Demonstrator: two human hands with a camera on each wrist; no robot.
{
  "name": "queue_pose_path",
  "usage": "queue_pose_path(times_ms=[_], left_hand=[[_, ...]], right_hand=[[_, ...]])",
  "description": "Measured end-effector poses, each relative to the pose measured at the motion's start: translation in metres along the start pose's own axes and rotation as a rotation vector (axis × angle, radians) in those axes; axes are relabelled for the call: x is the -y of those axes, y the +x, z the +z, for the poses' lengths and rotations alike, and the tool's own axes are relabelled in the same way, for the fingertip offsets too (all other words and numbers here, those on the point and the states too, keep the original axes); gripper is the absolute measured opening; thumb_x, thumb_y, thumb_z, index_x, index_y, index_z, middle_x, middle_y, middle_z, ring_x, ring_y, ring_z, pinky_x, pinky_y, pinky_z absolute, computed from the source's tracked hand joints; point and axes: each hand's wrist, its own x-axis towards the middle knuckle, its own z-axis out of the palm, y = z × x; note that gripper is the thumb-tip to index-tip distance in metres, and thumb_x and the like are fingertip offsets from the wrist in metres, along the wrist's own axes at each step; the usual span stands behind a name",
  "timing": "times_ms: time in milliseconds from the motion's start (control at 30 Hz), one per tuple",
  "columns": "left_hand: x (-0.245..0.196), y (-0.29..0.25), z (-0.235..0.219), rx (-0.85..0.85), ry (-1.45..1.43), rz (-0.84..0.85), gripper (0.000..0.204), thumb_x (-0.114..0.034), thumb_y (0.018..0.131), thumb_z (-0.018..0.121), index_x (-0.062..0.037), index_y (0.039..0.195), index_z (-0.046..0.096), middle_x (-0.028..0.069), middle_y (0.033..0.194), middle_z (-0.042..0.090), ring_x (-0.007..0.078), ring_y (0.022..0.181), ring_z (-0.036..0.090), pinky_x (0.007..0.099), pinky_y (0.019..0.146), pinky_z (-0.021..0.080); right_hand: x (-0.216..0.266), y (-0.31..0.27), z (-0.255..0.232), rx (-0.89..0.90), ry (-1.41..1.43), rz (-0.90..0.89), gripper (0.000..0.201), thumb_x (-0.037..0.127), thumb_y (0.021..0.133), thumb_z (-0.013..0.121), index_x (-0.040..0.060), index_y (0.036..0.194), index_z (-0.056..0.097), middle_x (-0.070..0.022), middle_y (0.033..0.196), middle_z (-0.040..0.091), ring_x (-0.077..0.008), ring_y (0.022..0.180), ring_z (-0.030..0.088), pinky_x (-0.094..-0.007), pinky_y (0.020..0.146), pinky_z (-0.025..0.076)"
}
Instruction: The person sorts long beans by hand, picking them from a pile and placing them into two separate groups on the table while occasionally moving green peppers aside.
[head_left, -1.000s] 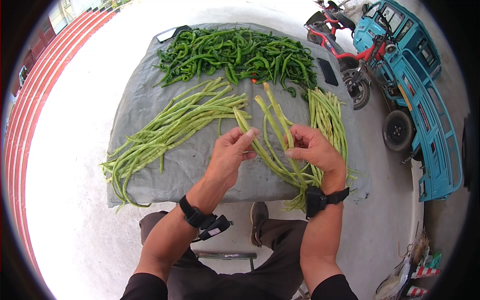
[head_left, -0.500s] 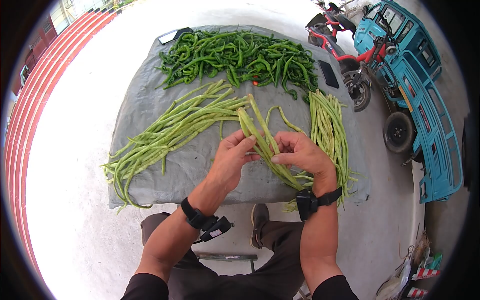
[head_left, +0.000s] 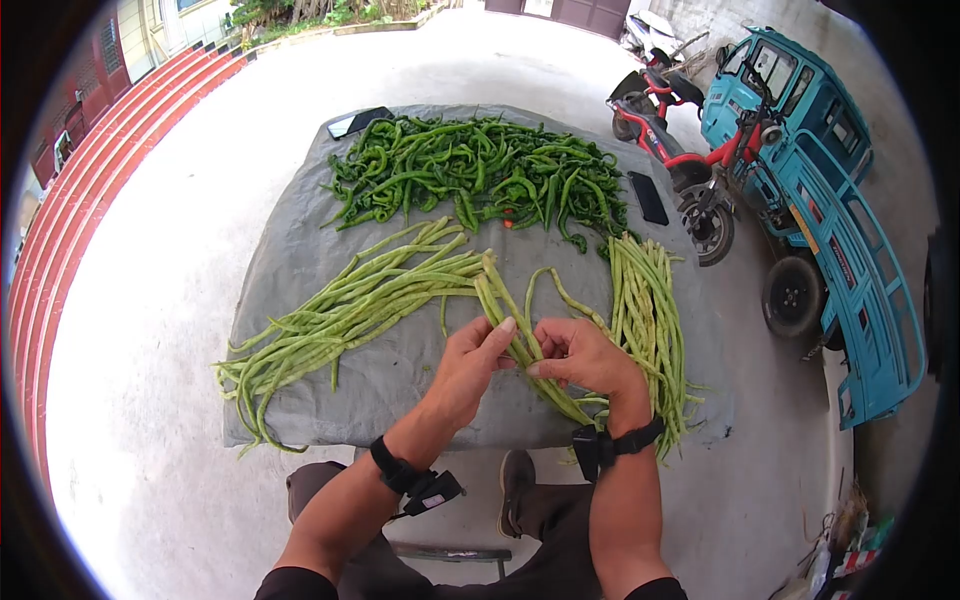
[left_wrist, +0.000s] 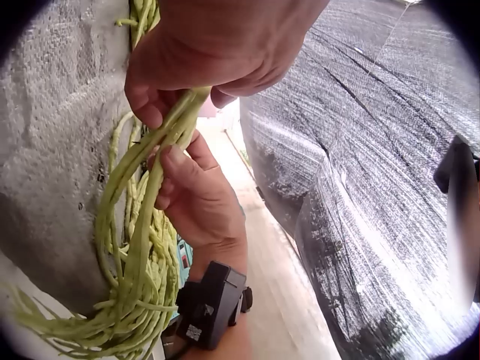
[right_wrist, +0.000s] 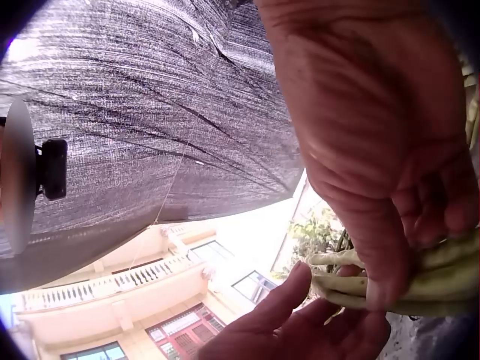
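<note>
Both hands hold a small bunch of long green beans point(head_left: 556, 395) over the near part of a grey cloth-covered table point(head_left: 400, 400). My left hand point(head_left: 470, 368) pinches the bunch near its upper ends, thumb on top. Close beside it, my right hand point(head_left: 585, 355) pinches beans between thumb and fingers. In the left wrist view the held beans point(left_wrist: 139, 232) hang down past the right hand point(left_wrist: 201, 202) in a curve. Seen from the right wrist, the bean ends point(right_wrist: 337, 285) lie between the right thumb and the left hand's point(right_wrist: 277, 322) fingers.
A fanned pile of long beans point(head_left: 350, 310) lies left, another bundle point(head_left: 645, 310) right. Green chili peppers point(head_left: 480, 170) cover the table's far side, between two phones, one at right point(head_left: 648, 198). A red bike point(head_left: 690, 150) and blue cargo tricycle point(head_left: 840, 240) stand right.
My right hand has moved left toward the left hand, bringing its beans alongside the left hand's beans. The head view has tilted up, so the table sits lower in it.
</note>
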Motion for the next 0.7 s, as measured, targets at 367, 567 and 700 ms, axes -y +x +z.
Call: queue_pose_path(times_ms=[367,567,700], left_hand=[[0.011,0.001,-0.004,-0.028,0.027,0.037,0.031,-0.03,0.113,0.056,-0.0052,0.127,0.067,0.0037,0.115,0.069,0.0141,0.104,0.065,0.0355,0.093,0.053],[0.01,-0.002,-0.001,-0.01,-0.009,0.061,0.029,-0.03,0.113,0.056,-0.0071,0.127,0.067,0.0027,0.114,0.068,0.0131,0.105,0.065,0.0348,0.092,0.053],[0.012,0.001,-0.001,0.003,-0.062,0.075,0.028,-0.028,0.113,0.056,-0.0074,0.129,0.068,0.0014,0.115,0.07,0.0104,0.103,0.064,0.0317,0.09,0.052]], right_hand=[[0.007,-0.009,-0.007,-0.057,0.031,0.004,0.019,0.016,0.098,0.077,0.0059,0.089,0.064,0.0034,0.08,0.065,-0.0041,0.067,0.057,-0.0234,0.058,0.048],[0.003,-0.012,-0.009,-0.015,0.051,-0.07,0.02,0.02,0.097,0.077,0.0052,0.089,0.066,0.0053,0.073,0.058,-0.0036,0.063,0.053,-0.0241,0.053,0.043],[0.015,-0.012,-0.005,0.017,-0.092,-0.012,0.025,0.022,0.091,0.081,0.0052,0.084,0.065,0.0069,0.07,0.052,-0.0041,0.066,0.045,-0.0267,0.058,0.035]])
